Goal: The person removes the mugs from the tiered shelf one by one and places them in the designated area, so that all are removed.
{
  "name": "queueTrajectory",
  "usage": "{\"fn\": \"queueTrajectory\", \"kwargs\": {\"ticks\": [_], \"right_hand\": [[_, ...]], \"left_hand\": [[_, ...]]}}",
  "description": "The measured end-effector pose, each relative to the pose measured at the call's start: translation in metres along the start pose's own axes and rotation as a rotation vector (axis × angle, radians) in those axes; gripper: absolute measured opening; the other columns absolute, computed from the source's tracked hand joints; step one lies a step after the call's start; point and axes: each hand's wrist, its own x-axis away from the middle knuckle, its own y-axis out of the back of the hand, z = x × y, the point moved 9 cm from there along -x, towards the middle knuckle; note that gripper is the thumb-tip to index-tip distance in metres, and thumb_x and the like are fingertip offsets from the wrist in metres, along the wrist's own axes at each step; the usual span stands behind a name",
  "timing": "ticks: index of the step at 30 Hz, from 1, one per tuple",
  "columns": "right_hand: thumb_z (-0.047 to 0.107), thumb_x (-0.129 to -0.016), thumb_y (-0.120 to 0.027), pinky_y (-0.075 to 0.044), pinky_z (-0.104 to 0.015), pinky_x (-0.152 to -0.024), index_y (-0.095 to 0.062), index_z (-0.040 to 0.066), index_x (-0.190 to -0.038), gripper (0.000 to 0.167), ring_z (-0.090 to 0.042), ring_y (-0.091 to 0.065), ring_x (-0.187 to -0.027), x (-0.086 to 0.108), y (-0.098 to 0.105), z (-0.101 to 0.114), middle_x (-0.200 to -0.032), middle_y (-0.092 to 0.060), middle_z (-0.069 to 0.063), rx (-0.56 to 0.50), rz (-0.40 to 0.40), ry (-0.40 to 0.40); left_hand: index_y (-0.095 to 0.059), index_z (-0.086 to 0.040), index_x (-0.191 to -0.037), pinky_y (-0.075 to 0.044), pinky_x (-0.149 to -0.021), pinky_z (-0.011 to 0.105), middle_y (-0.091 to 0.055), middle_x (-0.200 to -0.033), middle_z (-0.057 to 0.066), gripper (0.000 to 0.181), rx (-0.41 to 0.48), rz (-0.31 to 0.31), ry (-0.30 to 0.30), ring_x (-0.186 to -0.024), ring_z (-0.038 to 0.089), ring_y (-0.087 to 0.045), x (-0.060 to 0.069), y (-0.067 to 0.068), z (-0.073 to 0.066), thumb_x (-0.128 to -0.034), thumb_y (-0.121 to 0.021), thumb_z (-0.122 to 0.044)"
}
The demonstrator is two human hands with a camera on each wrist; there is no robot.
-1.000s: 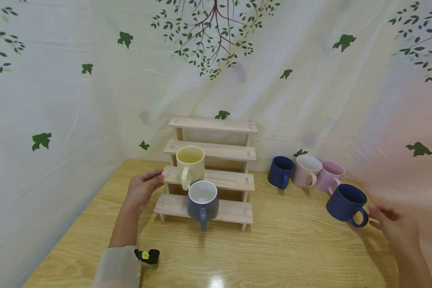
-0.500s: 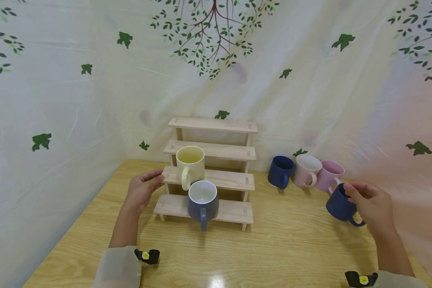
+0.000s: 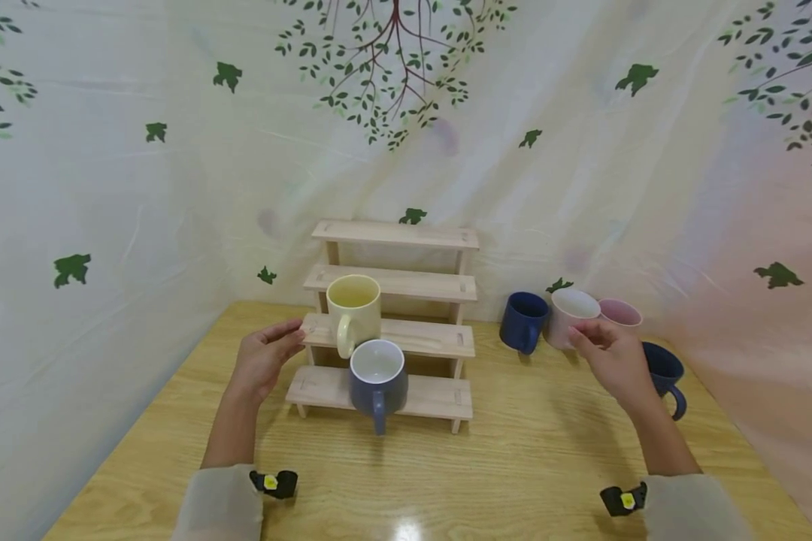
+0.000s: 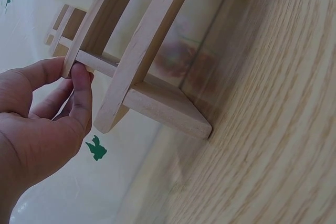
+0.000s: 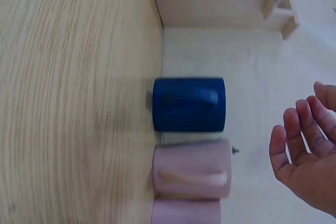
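My left hand (image 3: 259,366) pinches the left end of a tier on the wooden step rack (image 3: 433,338); the left wrist view shows thumb and fingertips on that board (image 4: 73,59). A pale yellow mug (image 3: 360,323) stands on this tier, and a grey-blue mug (image 3: 389,394) with a white inside sits on the lowest one. Off to the right, my right hand (image 3: 616,364) hovers with fingers loosely bent, holding nothing. It partly covers a pale pink mug (image 3: 575,303), a pink mug (image 3: 620,312) and a dark blue mug (image 3: 663,364). Another dark blue mug (image 5: 189,105) stands left of them.
The wood-grain table (image 3: 501,481) carries the rack and mugs. Behind it hangs a pale curtain (image 3: 277,173) printed with leaves and branches. The two upper tiers (image 3: 395,234) of the rack rise toward this curtain.
My right hand has moved left, from beside the front dark blue mug's handle, past that mug to in front of the pink mugs. My left hand keeps its grip on the rack.
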Motion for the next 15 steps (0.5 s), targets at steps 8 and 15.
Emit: {"fn": "queueTrajectory", "kwargs": {"ticks": [8,15], "right_hand": [[0.024,-0.100,-0.069,-0.055,-0.017,-0.069,-0.073,0.002,-0.107,0.023,-0.008,-0.063,-0.082,-0.010,-0.048,0.037,-0.097,-0.072,-0.012,-0.042,0.113,0.068],[0.021,-0.100,-0.070,-0.056,-0.023,-0.064,-0.072,0.003,-0.108,0.020,-0.022,-0.066,-0.081,-0.012,-0.091,0.065,-0.097,-0.072,-0.011,-0.149,0.227,0.099]], "left_hand": [[-0.049,0.013,-0.143,-0.055,-0.101,0.024,-0.060,-0.130,0.008,0.048,0.005,0.009,-0.007,-0.105,0.009,-0.066,0.000,0.001,-0.001,-0.1013,-0.065,-0.006],[-0.049,0.013,-0.143,-0.055,-0.100,0.024,-0.060,-0.131,0.008,0.048,0.001,0.005,-0.012,-0.105,0.008,-0.066,-0.001,0.001,-0.001,-0.1010,-0.065,-0.006]]}}
